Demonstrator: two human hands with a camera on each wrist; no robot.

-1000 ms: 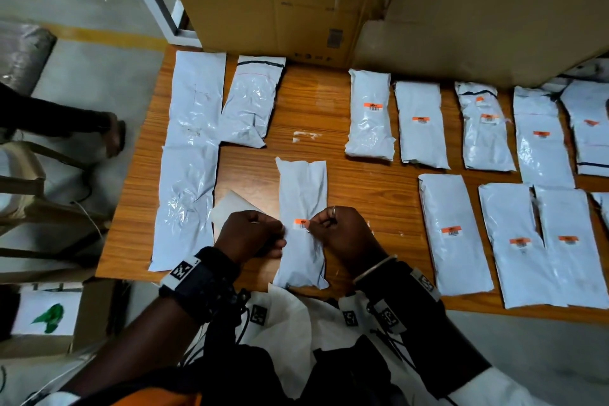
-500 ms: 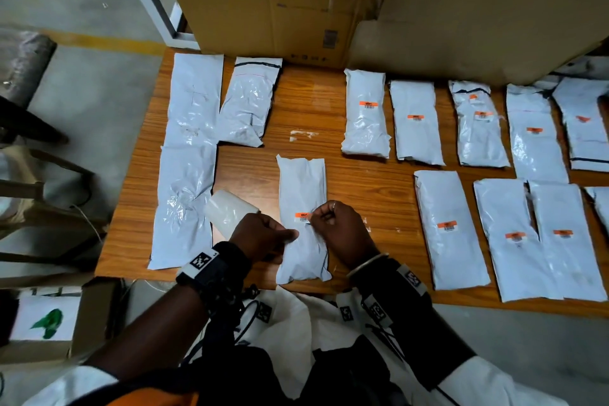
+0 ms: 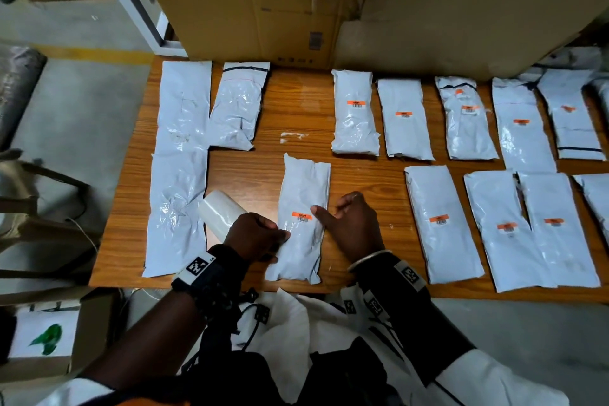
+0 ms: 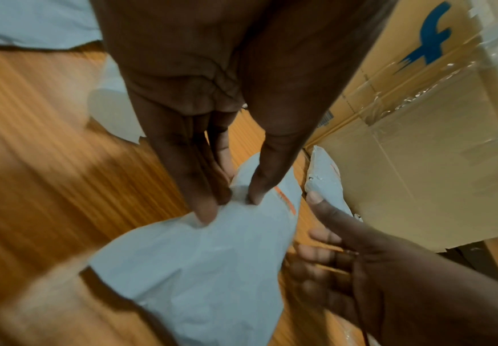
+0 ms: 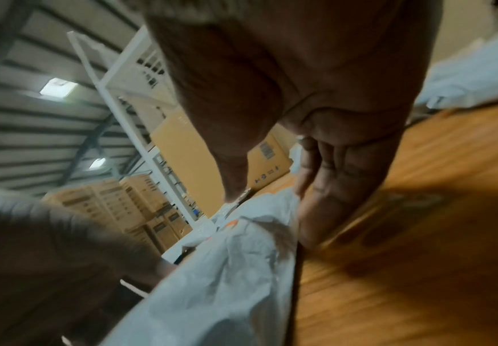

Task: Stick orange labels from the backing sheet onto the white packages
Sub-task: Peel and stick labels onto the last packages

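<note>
A white package [image 3: 304, 194] lies near the front of the wooden table [image 3: 263, 175], with an orange label [image 3: 301, 214] stuck flat on it. My left hand [image 3: 280, 236] pinches the package's left edge between thumb and fingertips [image 4: 207, 211]. My right hand [image 3: 329, 212] is at the package's right edge, its thumb lying on top near the label and its fingers [image 5: 315, 210] straight along the edge. The curled white backing sheet [image 3: 217, 212] lies on the table just behind my left hand.
Several labelled packages [image 3: 441, 221] fill the table's right half in two rows. Three unlabelled packages [image 3: 178, 208] lie on the left. Tall cardboard boxes [image 3: 263, 3] stand behind the table. A small box with a green mark [image 3: 43, 339] sits on the floor at left.
Both hands were pinching at the orange label. Now the label sits flat on the package, the right hand has slid off to the right edge, and the left hand holds the left edge.
</note>
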